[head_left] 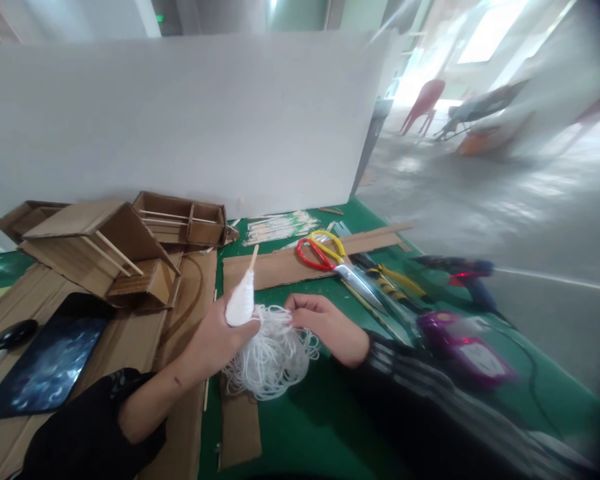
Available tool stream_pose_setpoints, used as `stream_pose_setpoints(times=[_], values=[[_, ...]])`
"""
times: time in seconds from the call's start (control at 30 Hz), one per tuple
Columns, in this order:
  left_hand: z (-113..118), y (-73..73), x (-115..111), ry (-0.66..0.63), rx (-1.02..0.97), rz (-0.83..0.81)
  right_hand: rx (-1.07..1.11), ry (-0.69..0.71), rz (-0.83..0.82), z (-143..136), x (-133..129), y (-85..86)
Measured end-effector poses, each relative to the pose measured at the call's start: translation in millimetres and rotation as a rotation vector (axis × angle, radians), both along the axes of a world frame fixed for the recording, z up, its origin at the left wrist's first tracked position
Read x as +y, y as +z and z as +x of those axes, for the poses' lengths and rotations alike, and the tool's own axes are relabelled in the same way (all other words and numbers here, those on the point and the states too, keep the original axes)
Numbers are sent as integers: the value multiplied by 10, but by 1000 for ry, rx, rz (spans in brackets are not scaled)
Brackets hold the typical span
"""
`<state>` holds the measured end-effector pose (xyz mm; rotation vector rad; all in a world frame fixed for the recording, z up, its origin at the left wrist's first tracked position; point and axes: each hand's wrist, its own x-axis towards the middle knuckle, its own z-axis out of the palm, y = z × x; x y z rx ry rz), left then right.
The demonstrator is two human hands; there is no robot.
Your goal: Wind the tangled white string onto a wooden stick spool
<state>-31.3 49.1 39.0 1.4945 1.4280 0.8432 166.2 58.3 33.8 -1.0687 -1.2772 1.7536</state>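
My left hand clasps the cone; beside it, my right hand pinches string, best kept untangled.

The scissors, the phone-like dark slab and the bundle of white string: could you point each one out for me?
Scissors [359, 285]: head view, on the metal blades.
Dark slab [50, 363]: head view, on its glossy face.
White string [273, 363]: head view, mid-bundle.

Red chair blurred, upper right.

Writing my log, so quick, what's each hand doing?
Left hand: closed around the white cone.
Right hand: fingers closed at the white cord.
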Motion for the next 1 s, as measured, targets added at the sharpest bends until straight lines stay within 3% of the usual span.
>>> stream_pose_setpoints(times=[0.17, 0.33, 0.53, 0.67, 0.87, 1.0], values=[[-5, 31, -7, -64, 123, 138, 82, -2, -57, -8, 8, -40], [-9, -17, -14, -118, 121, 161, 186, -121, -90, -38, 10, -48], [-14, -45, -7, -209, 15, 71, 295, -140, -143, -78, -11, -49], [-22, -75, 22, -104, -99, -27, 277, -125, -140, -67, -18, -55], [-29, -58, -10, -16, -486, -297, 1, -111, 20, -4, 34, -38], [-55, -54, -34, -106, -679, -377, -332, -120, 369, 37, 11, -12]])
